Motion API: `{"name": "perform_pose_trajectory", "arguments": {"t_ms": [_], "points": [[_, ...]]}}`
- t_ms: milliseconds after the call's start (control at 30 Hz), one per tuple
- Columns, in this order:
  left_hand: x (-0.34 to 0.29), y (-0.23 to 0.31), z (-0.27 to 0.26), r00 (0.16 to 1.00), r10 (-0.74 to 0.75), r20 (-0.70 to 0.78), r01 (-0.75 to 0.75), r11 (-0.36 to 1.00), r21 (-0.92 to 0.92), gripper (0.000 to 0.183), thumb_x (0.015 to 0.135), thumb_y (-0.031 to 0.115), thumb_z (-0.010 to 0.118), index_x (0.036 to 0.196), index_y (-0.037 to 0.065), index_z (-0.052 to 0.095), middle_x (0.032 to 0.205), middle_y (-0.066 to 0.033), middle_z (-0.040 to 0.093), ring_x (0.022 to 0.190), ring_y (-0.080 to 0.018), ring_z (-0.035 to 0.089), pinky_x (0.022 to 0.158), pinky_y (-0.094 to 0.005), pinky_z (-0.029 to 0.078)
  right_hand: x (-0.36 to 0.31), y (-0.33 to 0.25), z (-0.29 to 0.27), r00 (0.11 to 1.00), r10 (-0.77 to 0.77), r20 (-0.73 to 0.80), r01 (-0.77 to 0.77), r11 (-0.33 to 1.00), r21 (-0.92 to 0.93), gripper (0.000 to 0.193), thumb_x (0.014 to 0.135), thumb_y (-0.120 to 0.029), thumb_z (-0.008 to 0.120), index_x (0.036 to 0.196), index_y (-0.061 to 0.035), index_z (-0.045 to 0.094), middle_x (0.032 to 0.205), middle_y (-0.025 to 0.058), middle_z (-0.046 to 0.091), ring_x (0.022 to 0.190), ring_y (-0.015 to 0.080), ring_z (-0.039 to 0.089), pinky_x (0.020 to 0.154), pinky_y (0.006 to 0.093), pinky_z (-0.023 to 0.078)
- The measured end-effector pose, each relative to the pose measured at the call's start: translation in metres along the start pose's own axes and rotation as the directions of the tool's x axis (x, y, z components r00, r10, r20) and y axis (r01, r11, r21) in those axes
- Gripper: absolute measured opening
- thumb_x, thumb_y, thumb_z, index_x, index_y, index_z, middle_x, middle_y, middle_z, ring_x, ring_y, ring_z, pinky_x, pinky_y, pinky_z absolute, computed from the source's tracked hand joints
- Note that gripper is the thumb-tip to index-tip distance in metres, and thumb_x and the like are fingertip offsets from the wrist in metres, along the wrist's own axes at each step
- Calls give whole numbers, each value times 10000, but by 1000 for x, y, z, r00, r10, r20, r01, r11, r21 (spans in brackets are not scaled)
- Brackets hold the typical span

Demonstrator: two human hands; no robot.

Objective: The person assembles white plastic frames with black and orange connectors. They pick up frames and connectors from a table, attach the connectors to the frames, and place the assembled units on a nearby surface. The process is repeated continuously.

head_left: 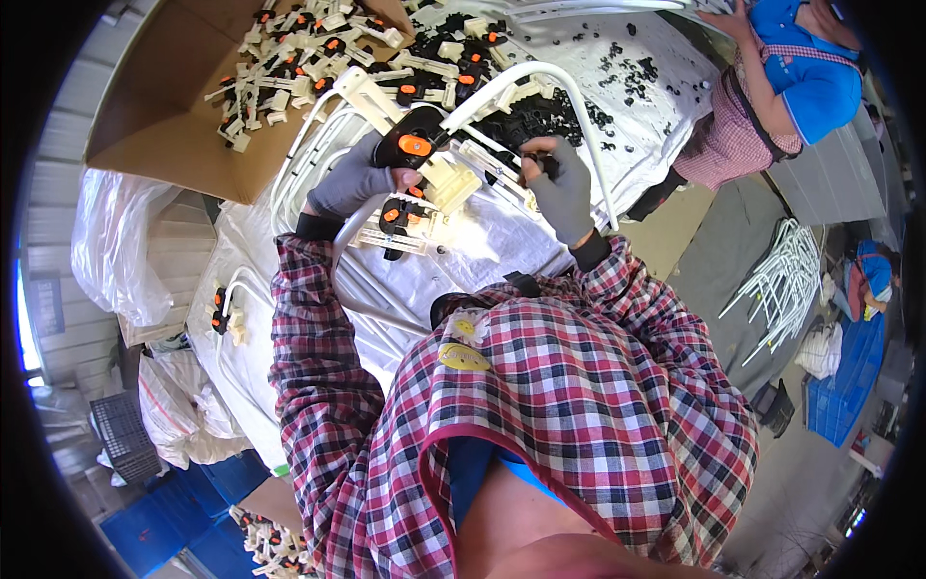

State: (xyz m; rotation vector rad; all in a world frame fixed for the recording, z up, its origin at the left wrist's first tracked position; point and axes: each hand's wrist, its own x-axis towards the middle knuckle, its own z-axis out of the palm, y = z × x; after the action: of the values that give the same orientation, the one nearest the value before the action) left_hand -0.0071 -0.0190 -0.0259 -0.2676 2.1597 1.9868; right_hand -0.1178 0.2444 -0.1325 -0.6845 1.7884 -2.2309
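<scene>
- At the middle of the white-covered desk (526,253), left grip (349,185) is closed round the black fitting (403,133) with its orange button (415,146); looks a sound, steadying hold.
- Just to the right, right grip (563,191) has its bare fingertips pinched together, apparently on a small dark piece (541,160); mostly hidden, so which way round it sits I cannot tell.
- Between the two hands, the cream bracket (450,185) angles out from the fitting; any push here would go best straight and square, I'd say, with the left wrist braced behind it.
- Beyond, a bent white tube (536,68) arches to the far side and comes down on the right; probably apt to swing, so keeping it level should spare a crooked fit.
- Just nearer, a second black-and-orange fitting (393,216) lies close below the work; a snag there seems possible.
- Farther out, loose black pieces (552,118) lie within easy reach of right grip; far left, a cardboard box (145,130) holds more brackets (309,56).
</scene>
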Motion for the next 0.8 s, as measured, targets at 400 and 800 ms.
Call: {"name": "perform_pose_trajectory", "arguments": {"t_ms": [400, 800], "points": [[-8, 20, 20, 990, 56, 128, -27, 975, -221, 959, 718, 573, 780, 1413, 10, 434, 1281, -113, 572, 1143, -198, 577, 979, -326, 486, 63, -71, 35, 853, -286, 436, 441, 843, -309, 236, 799, -88, 696, 1030, -53, 727, 903, 98, 654, 778, 213, 641, 717, 302, 510], [-5, 6, 18, 994, 98, 58, -87, 982, -169, 983, 742, 660, 700, 1447, 39, 411, 1273, -98, 585, 1145, -191, 569, 955, -332, 504, 92, -68, 39, 505, -626, 594, 862, 327, -387, 251, 787, -190, 770, 1024, -111, 746, 930, 42, 662, 868, 266, 645, 763, 377, 514]]}}
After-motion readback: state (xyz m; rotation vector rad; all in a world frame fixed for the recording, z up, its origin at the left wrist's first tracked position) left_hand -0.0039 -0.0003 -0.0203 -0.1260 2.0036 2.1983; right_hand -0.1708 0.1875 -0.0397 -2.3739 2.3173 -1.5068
